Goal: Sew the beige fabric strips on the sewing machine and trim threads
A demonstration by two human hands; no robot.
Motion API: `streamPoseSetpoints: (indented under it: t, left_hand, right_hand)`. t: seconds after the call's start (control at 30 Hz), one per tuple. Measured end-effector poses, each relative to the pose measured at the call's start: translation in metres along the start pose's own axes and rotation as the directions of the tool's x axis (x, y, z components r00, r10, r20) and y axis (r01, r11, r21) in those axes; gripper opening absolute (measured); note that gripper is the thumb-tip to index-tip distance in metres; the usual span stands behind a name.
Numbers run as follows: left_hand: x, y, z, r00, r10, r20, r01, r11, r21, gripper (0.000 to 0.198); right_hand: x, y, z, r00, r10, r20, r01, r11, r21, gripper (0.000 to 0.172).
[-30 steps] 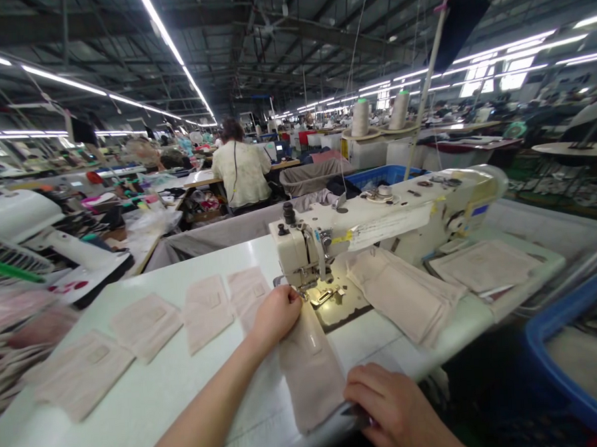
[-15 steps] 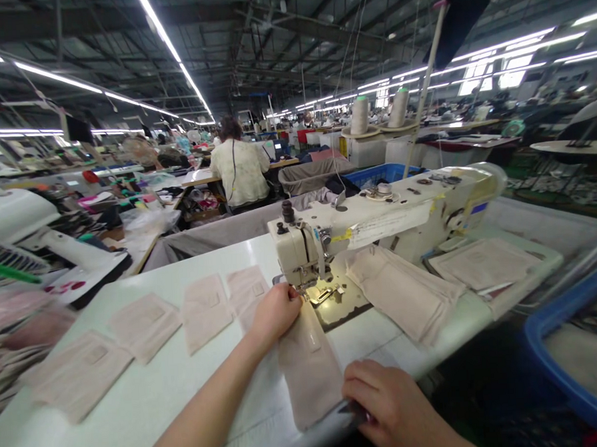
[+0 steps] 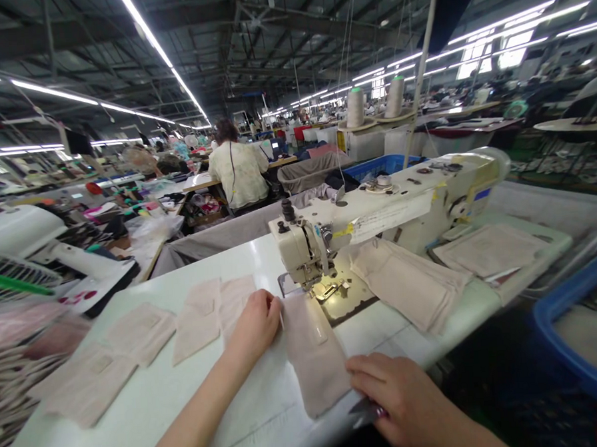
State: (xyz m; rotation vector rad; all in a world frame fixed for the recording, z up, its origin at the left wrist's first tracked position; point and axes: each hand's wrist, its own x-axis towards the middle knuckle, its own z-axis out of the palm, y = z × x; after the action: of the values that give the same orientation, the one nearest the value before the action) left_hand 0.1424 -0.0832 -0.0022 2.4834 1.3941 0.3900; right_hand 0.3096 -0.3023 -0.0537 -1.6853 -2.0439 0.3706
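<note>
A long beige fabric piece (image 3: 312, 353) lies on the white table (image 3: 162, 391) with its far end under the presser foot of a cream sewing machine (image 3: 378, 212). My left hand (image 3: 254, 324) rests at the piece's left edge, fingers curled and pinching the cloth. My right hand (image 3: 400, 398) is closed at the piece's near right corner, over a small dark tool I cannot make out.
Several more beige pieces (image 3: 139, 332) lie in a row to the left, a folded stack (image 3: 411, 281) sits right of the needle. A blue bin (image 3: 579, 342) stands at right. A person (image 3: 238, 170) sits ahead, back turned. Thread cones (image 3: 355, 107) stand behind.
My left hand slid back from the needle toward the left edge of the piece. The view dipped slightly. My right hand stayed at the near corner.
</note>
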Motion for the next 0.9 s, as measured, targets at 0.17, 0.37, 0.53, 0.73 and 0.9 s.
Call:
streamPoseSetpoints:
  t: [0.17, 0.37, 0.53, 0.73, 0.9]
  left_hand:
    - [-0.071, 0.013, 0.006, 0.853, 0.521, -0.012, -0.519, 0.851, 0.08, 0.019]
    - [-0.114, 0.022, 0.045, 0.571, 0.821, 0.006, -0.82, 0.569, 0.063, 0.043]
    - [-0.106, 0.02, 0.04, 0.589, 0.806, 0.058, -0.808, 0.587, 0.049, 0.045]
    - [-0.093, 0.022, 0.025, 0.629, 0.77, 0.107, -0.773, 0.634, -0.018, 0.043]
    - [-0.079, 0.02, 0.023, 0.647, 0.755, 0.105, -0.757, 0.653, -0.036, 0.039]
  right_hand:
    - [-0.004, 0.0, 0.001, 1.0, -0.025, -0.015, 0.024, 1.0, -0.007, 0.041]
    - [-0.004, 0.003, 0.002, 0.998, -0.054, -0.033, 0.054, 0.999, 0.008, 0.047]
    - [0.003, 0.008, 0.003, 0.998, -0.042, -0.039, 0.044, 0.998, 0.052, 0.049]
    - [0.023, 0.013, -0.003, 0.998, -0.046, -0.031, 0.047, 0.998, 0.051, 0.043]
    - [0.039, 0.019, -0.007, 0.997, -0.067, -0.05, 0.068, 0.997, 0.021, 0.037]
